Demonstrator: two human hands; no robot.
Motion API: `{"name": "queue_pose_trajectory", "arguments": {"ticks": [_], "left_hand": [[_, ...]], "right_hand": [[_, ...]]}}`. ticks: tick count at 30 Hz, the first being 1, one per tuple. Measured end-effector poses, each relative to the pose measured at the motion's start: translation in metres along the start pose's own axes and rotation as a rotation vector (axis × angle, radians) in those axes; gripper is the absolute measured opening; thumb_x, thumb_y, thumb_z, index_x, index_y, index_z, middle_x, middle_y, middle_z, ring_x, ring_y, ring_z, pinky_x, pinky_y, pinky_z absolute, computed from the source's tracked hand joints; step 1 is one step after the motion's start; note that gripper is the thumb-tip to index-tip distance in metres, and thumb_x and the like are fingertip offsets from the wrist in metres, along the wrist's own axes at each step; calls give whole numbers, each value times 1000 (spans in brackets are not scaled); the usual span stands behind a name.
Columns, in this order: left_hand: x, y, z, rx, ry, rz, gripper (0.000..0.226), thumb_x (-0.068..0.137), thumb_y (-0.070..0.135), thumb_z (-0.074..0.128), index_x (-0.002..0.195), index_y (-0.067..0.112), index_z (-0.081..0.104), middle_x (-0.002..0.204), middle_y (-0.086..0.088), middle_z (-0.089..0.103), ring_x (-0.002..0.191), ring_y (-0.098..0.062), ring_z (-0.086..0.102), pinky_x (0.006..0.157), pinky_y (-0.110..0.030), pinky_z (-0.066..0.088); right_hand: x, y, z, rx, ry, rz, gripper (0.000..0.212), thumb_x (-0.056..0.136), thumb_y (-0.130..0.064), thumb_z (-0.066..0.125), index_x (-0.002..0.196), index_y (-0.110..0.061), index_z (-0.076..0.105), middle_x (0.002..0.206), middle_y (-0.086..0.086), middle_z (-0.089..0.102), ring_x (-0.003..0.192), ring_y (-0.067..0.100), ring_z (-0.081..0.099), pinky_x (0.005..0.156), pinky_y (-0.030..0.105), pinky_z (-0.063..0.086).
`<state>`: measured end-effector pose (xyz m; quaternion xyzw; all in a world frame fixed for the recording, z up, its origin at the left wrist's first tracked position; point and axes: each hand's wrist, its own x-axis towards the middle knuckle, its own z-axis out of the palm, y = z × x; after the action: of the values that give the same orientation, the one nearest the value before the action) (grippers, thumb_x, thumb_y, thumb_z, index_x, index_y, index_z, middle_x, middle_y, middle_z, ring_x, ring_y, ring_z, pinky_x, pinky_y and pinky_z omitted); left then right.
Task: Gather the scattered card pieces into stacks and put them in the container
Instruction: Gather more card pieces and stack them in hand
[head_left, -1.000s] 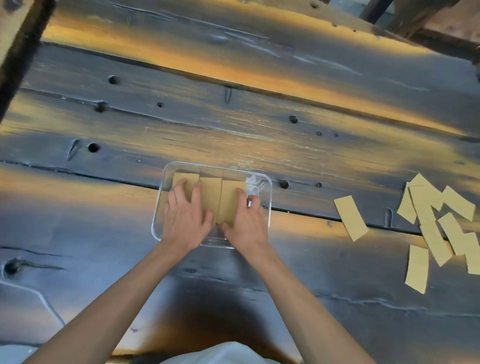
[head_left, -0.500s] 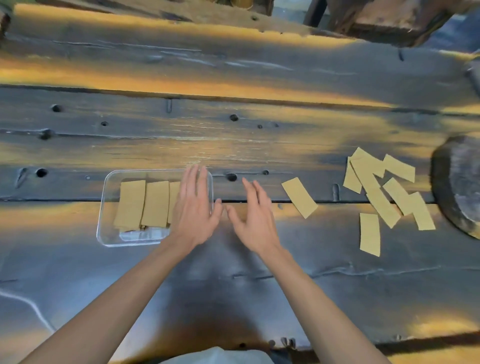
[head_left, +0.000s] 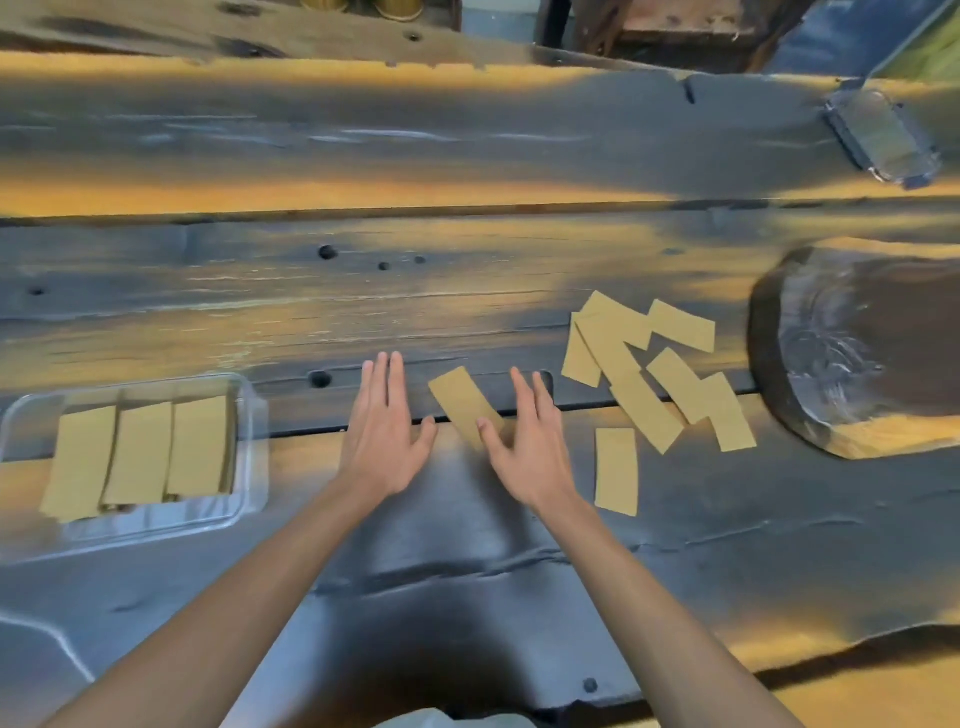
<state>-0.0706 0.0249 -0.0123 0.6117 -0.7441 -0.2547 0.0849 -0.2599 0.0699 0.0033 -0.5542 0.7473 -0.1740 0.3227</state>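
A clear plastic container (head_left: 249, 415) sits at the left on the dark wooden table, holding three stacks of tan card pieces (head_left: 140, 452) side by side. One loose tan card (head_left: 460, 400) lies slanted in the middle, between my hands. My left hand (head_left: 387, 431) hovers flat with straight fingers just left of it, holding nothing. My right hand (head_left: 530, 441) is flat too, its thumb lying over the card's near end. A pile of several scattered cards (head_left: 644, 374) lies to the right, and a single card (head_left: 616, 470) sits nearer me.
A round dark wooden slab (head_left: 857, 353) lies at the right edge. A clear lid or tray (head_left: 880, 137) rests at the far right. The table (head_left: 467, 291) has holes, cracks and a seam running across under my hands.
Both hands have left the container and moved right to the lone card. The view has panned right, so the container now sits at the left.
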Motion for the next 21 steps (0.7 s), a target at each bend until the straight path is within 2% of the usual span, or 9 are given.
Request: {"name": "queue_pose_trajectory", "arguments": {"ticks": [3, 8, 11, 14, 17, 19, 21], "left_hand": [[15, 25, 20, 14, -25, -33, 85, 94, 36, 52, 155, 1, 3, 163, -20, 6, 151, -35, 1, 124, -41, 8], [34, 57, 51, -7, -102, -275, 97, 88, 47, 57, 155, 10, -2, 161, -23, 6, 148, -38, 7, 119, -48, 19], [45, 73, 65, -12, -113, -349, 105, 84, 51, 64, 155, 13, -3, 160, -23, 7, 145, -41, 12, 116, -50, 23], [55, 82, 76, -34, -72, -450, 113, 76, 53, 73, 155, 15, 1, 158, -20, 14, 140, -40, 19, 111, -53, 31], [64, 90, 82, -44, -3, -553, 124, 64, 46, 86, 153, 20, 4, 154, -18, 17, 135, -39, 21, 102, -59, 40], [70, 93, 82, -90, 18, -647, 133, 57, 39, 92, 152, 22, 1, 152, -19, 14, 134, -39, 20, 101, -60, 40], [76, 96, 81, -126, 16, -699, 136, 54, 33, 95, 152, 22, 1, 146, -22, 18, 131, -40, 22, 103, -58, 38]], "right_hand": [[11, 31, -25, -1, 7, 34, 78, 98, -45, 54, 160, -25, 11, 169, 5, 8, 155, 23, 9, 121, 36, 18], [34, 80, -56, -38, 21, 103, 75, 98, -40, 55, 158, -19, 17, 166, 11, 16, 154, 28, 11, 121, 39, 19], [53, 105, -68, -62, 36, 174, 77, 96, -40, 58, 157, -16, 18, 164, 17, 19, 152, 33, 13, 120, 42, 19], [78, 121, -77, -99, 54, 230, 85, 92, -48, 61, 157, -16, 16, 163, 18, 19, 150, 35, 15, 120, 43, 19], [107, 121, -80, -153, 81, 288, 98, 85, -59, 64, 157, -16, 13, 160, 17, 23, 144, 36, 23, 115, 42, 27], [123, 115, -77, -193, 122, 307, 105, 79, -67, 66, 156, -17, 14, 154, 17, 32, 137, 36, 31, 109, 43, 32], [137, 106, -70, -227, 150, 319, 108, 75, -68, 69, 154, -17, 16, 148, 17, 37, 131, 36, 37, 105, 43, 36]]}}
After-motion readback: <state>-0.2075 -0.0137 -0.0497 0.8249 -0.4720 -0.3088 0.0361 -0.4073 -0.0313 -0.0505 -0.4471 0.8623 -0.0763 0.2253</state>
